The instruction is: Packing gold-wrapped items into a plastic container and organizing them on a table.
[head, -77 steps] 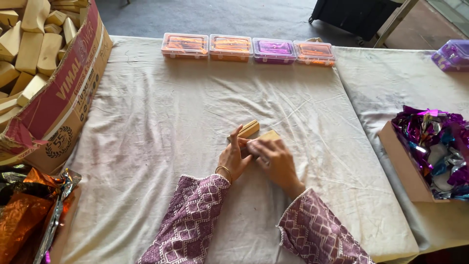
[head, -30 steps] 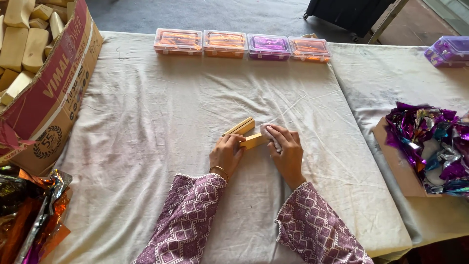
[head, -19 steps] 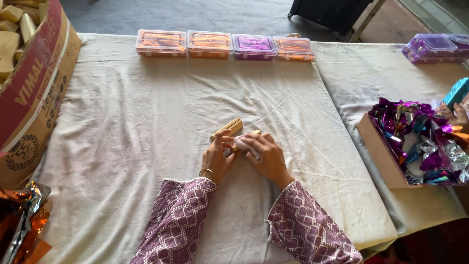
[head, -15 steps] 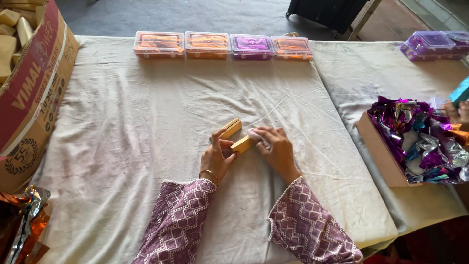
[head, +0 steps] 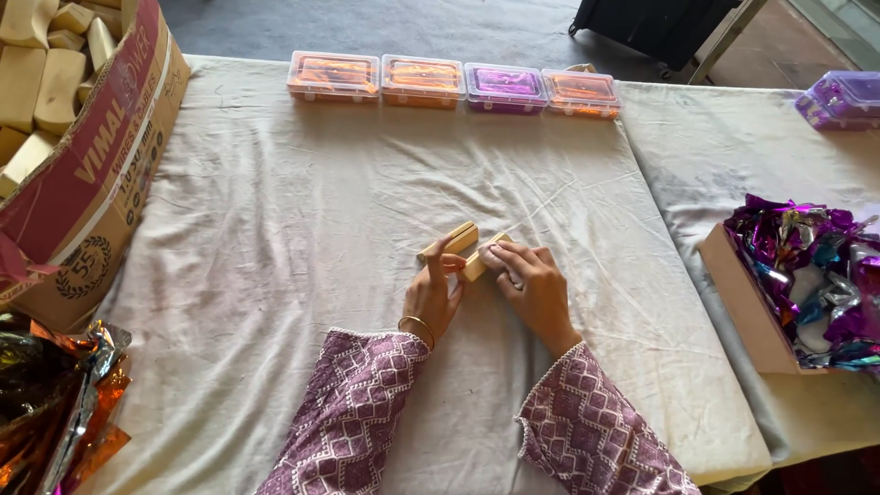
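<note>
Two small tan wooden blocks lie on the white cloth near the middle of the table. My left hand [head: 433,295] pinches the nearer block [head: 476,266] with thumb and forefinger, and its fingertip reaches the farther block [head: 449,242]. My right hand [head: 532,286] rests on the right end of the nearer block, fingers curled over it. Both sleeves are purple with a white pattern.
A cardboard box [head: 87,174] of tan blocks stands at the left edge. Several clear lidded boxes [head: 454,82] line the far edge. A box of shiny purple wrappers [head: 807,275] sits on the right table; orange foil [head: 55,412] lies bottom left.
My view has swung slightly left and back. My hands stayed on the blocks, with the right hand closing in on and easing off the nearer block's end.
</note>
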